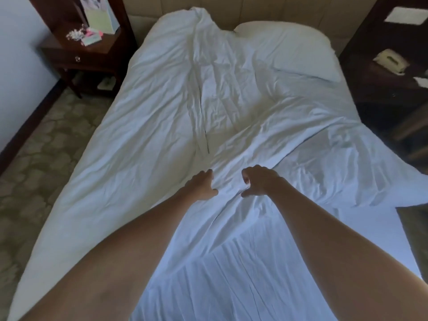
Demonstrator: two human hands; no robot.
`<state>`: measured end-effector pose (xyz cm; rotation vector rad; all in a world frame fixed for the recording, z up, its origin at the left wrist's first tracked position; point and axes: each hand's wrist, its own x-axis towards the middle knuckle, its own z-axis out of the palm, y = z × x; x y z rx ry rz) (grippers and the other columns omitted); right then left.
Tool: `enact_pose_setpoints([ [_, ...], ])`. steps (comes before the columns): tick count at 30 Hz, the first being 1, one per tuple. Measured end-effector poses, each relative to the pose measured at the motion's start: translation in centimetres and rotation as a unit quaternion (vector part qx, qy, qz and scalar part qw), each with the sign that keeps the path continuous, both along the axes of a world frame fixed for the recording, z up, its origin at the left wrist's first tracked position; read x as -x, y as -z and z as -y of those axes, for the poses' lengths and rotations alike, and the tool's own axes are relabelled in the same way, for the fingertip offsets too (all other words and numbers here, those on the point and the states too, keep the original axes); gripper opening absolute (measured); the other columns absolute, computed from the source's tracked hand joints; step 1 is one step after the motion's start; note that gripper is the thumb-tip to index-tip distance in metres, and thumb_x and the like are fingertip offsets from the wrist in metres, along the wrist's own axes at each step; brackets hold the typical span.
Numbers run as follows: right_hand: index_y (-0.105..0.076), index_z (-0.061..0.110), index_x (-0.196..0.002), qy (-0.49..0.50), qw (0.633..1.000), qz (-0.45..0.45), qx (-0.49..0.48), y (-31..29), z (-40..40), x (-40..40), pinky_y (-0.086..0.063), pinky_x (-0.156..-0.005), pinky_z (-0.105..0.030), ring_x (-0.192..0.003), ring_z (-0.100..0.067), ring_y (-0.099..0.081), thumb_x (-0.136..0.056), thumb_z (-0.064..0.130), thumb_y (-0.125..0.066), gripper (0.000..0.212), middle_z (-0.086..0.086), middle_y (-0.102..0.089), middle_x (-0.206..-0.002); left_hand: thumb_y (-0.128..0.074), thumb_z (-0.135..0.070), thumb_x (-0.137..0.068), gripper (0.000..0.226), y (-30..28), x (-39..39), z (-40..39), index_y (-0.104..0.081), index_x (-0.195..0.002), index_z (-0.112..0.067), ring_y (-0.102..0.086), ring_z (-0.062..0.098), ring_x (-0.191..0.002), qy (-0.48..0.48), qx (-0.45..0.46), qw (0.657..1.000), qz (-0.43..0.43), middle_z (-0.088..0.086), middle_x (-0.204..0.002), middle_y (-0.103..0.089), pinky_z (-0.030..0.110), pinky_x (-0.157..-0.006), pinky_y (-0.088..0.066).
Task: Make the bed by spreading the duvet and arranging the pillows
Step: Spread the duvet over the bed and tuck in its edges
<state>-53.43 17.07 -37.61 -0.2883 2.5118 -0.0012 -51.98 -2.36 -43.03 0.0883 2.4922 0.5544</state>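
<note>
Both arms stretched forward over crumpled white fabric duvet [176,107]. Left hand [201,186] laid on it, fingers fairly straight. Right hand [259,181] just beside, fingers curled, pinching a fold. Plump white pillow [289,47] far beyond right hand, by padded beige headboard [266,10].

Two bare arms reach forward over a bed. The left hand [202,184] rests on a rumpled white duvet [162,117], fingers fairly straight; the right hand [259,180] curls into a bunched fold beside it. A white pillow [291,49] lies against the padded headboard [254,8]. Dark wooden nightstands [76,56] flank the bed.
</note>
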Motion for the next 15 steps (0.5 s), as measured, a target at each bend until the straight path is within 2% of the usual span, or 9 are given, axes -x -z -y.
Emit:
enact_pose_setpoints([
  [3,-0.037,0.024,-0.140,-0.092,0.993,-0.005,-0.068,3.6,-0.6,4.1,-0.043,-0.099,-0.040,-0.130,-0.023,-0.039,-0.075,0.050,-0.078,0.082,-0.003,-0.040,-0.137,-0.066,-0.041,-0.084,0.082,3.3,2.1,-1.4,-0.021,-0.147,-0.016,-0.040,0.034,-0.128,-0.034,0.026,0.999,-0.006,0.010,-0.144,-0.033,0.045,-0.101,-0.037],
  [5,-0.022,0.027,-0.150,-0.135,0.987,-0.022,-0.086,6.2,-0.5,6.6,-0.037,-0.106,-0.042,-0.140,-0.023,-0.027,-0.072,0.050,-0.079,0.100,-0.002,-0.027,-0.150,-0.071,-0.048,-0.080,0.106,5.9,3.5,-2.0,0.001,-0.154,-0.021,-0.020,0.036,-0.143,-0.059,0.032,0.998,0.011,0.009,-0.159,-0.010,0.049,-0.110,-0.027],
  [7,-0.009,0.028,-0.155,-0.166,0.983,-0.026,-0.081,8.9,-0.4,9.1,-0.028,-0.114,-0.044,-0.149,-0.023,-0.011,-0.072,0.047,-0.080,0.112,-0.001,-0.009,-0.161,-0.075,-0.054,-0.075,0.124,8.7,4.9,-2.8,0.017,-0.153,-0.025,0.002,0.035,-0.149,-0.086,0.022,0.995,0.039,0.007,-0.163,0.012,0.053,-0.117,-0.011],
  [8,-0.003,0.028,-0.156,-0.177,0.980,-0.027,-0.082,9.8,-0.2,9.6,-0.022,-0.117,-0.045,-0.151,-0.023,-0.002,-0.073,0.045,-0.081,0.116,0.001,-0.001,-0.164,-0.076,-0.056,-0.072,0.129,9.5,5.2,-3.1,0.021,-0.152,-0.026,0.006,0.033,-0.149,-0.095,0.017,0.994,0.048,0.006,-0.162,0.015,0.053,-0.118,-0.007],
  [9,0.003,0.029,-0.156,-0.187,0.978,-0.029,-0.086,11.0,-0.3,10.4,-0.017,-0.120,-0.045,-0.151,-0.022,0.005,-0.073,0.044,-0.081,0.119,0.002,0.007,-0.164,-0.076,-0.058,-0.071,0.131,10.7,5.6,-3.6,0.023,-0.151,-0.026,0.002,0.032,-0.150,-0.107,0.012,0.993,0.051,0.005,-0.163,0.011,0.052,-0.118,-0.009],
  [11,0.010,0.029,-0.156,-0.202,0.974,-0.042,-0.095,13.7,-0.8,11.7,-0.006,-0.122,-0.046,-0.150,-0.023,0.015,-0.073,0.043,-0.081,0.124,0.002,0.016,-0.163,-0.073,-0.058,-0.074,0.125,13.2,6.5,-4.7,0.018,-0.153,-0.024,-0.023,0.028,-0.146,-0.132,0.004,0.990,0.059,0.004,-0.162,-0.014,0.045,-0.114,-0.026],
  [13,0.015,0.028,-0.154,-0.218,0.967,-0.053,-0.116,15.6,-1.7,12.4,0.002,-0.121,-0.051,-0.149,-0.024,0.020,-0.070,0.047,-0.082,0.129,0.000,0.021,-0.162,-0.070,-0.050,-0.081,0.103,14.5,7.0,-5.5,-0.004,-0.156,-0.023,-0.043,0.028,-0.134,-0.136,-0.024,0.988,0.067,0.004,-0.153,-0.037,0.037,-0.105,-0.038],
  [15,0.016,0.026,-0.154,-0.239,0.961,-0.059,-0.124,16.4,-2.7,12.7,0.007,-0.119,-0.055,-0.149,-0.025,0.018,-0.066,0.054,-0.082,0.134,-0.002,0.016,-0.163,-0.069,-0.044,-0.084,0.082,14.6,7.3,-6.0,-0.026,-0.150,-0.021,-0.049,0.027,-0.128,-0.114,-0.040,0.988,0.096,0.004,-0.147,-0.045,0.034,-0.101,-0.042],
])
